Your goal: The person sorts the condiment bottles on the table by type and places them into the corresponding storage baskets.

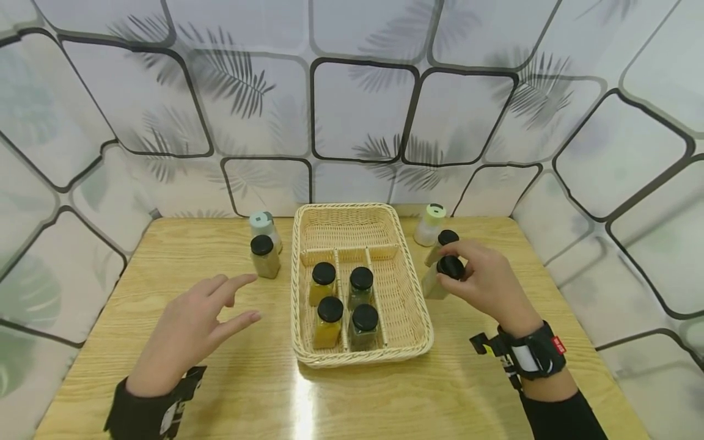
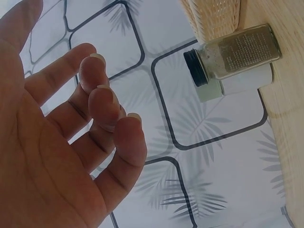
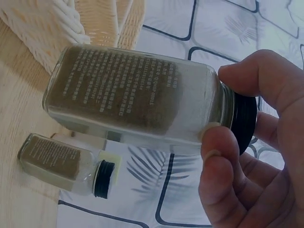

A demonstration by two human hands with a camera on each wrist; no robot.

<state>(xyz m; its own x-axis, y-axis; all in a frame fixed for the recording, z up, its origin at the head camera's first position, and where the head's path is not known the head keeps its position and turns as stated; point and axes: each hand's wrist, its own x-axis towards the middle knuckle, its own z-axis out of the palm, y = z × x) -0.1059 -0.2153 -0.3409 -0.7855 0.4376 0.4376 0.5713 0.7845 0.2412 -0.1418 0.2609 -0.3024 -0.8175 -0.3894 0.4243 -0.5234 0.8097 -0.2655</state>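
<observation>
My right hand (image 1: 484, 275) pinches a glass spice jar (image 3: 123, 95) round its neck and black lid, just right of the wicker basket (image 1: 426, 342). Grey-brown powder fills most of this jar, and white print covers its side. Whether its base touches the table cannot be told. A similar black-lidded jar (image 3: 52, 164) stands behind it. My left hand (image 1: 189, 324) hovers over the table at left, fingers loosely bent and holding nothing. Close to its fingertips stands another black-lidded jar (image 1: 266, 260) of brownish powder. Inside the basket are yellow-powder jars (image 1: 328, 327) and greenish jars (image 1: 363, 333).
Behind the left jar stands a shaker with a pale blue lid (image 1: 261, 221). A shaker with a pale green lid (image 1: 431, 225) is at the back right. Basket dividers (image 1: 352, 252) split off a back compartment and three front lanes. Patterned cloth (image 1: 363, 110) surrounds the wooden table (image 1: 231, 391).
</observation>
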